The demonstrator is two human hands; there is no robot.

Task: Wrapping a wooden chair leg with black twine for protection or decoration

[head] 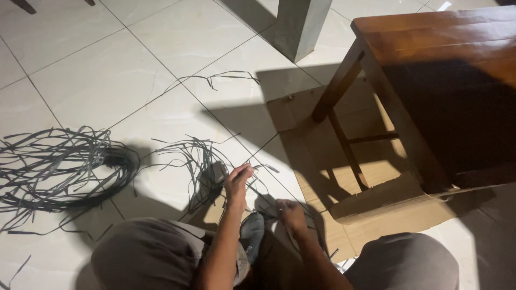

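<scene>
My left hand (pixel 237 182) is raised over the tiled floor with its fingers pinched on thin dark strips (pixel 201 161) that trail from a loose bundle lying just beyond it. Lower and to the right, my right hand (pixel 291 213) is closed on the same dark strips near my feet. A dark shoe (pixel 251 230) shows between my forearms. My knees in grey trousers (pixel 145 252) fill the bottom of the view.
A large coil of dark strips (pixel 64 166) lies on the white tiles at the left. One loose strip (pixel 215 78) lies farther away. A wooden stool (pixel 430 80) stands on flattened cardboard (pixel 371 209) at the right. A grey post (pixel 301 24) rises at the top.
</scene>
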